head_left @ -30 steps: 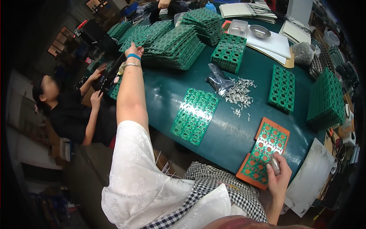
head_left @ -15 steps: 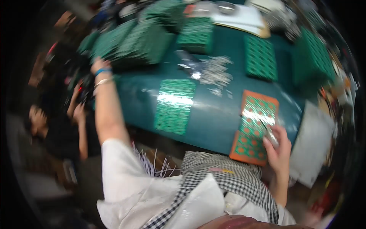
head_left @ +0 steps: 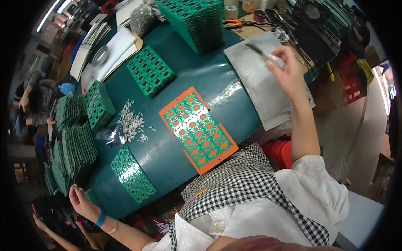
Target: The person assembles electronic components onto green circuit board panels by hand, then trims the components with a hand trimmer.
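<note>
At the edge of the bench point(head_left: 163, 163), the grey plate point(head_left: 255, 85) under the right hand point(head_left: 289, 75) could slide if bumped. Between the hands, the orange fixture point(head_left: 225, 154) bearing the green panel point(head_left: 201, 126) might shift likewise. The right grips a silver-handled tool point(head_left: 267, 56), droppable if slack; the left hand point(head_left: 84, 204) is bunched, contents unclear.

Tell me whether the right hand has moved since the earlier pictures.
Yes. Judged against the orange tray, the right hand has moved rightward, from the tray's edge to over the grey sheet.
</note>
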### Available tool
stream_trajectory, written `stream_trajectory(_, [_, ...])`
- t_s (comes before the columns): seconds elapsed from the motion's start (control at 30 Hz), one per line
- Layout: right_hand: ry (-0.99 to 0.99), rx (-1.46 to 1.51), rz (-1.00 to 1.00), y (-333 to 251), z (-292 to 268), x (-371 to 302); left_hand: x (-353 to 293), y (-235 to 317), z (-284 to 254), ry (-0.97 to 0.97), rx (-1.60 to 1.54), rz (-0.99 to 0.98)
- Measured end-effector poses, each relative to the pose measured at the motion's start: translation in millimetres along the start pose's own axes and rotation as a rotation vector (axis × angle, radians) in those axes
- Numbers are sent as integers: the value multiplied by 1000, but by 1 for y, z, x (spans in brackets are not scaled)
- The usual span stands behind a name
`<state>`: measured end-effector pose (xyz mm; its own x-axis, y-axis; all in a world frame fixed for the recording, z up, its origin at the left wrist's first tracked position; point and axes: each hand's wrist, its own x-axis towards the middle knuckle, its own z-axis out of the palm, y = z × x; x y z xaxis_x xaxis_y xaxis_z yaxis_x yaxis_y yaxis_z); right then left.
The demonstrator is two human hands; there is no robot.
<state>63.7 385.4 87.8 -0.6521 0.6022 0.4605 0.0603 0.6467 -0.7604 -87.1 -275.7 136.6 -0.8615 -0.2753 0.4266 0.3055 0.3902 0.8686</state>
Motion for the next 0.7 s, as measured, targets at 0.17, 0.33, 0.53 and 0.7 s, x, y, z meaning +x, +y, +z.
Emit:
stream_trajectory(0.17, [78,-369,167,66,-56,44,-51,49,34,-292,171,49])
stream_trajectory(0.33, [166,-549,180,145,-92,70,-78,73,49,-488,195,30])
stream_trajectory(0.53, [107,-122,453,171,-101,62,-99,94,101,-855,395,267])
stream_trajectory(0.7, [-134,-149,483,220,-118,56,-111,88,125,-942,409,249])
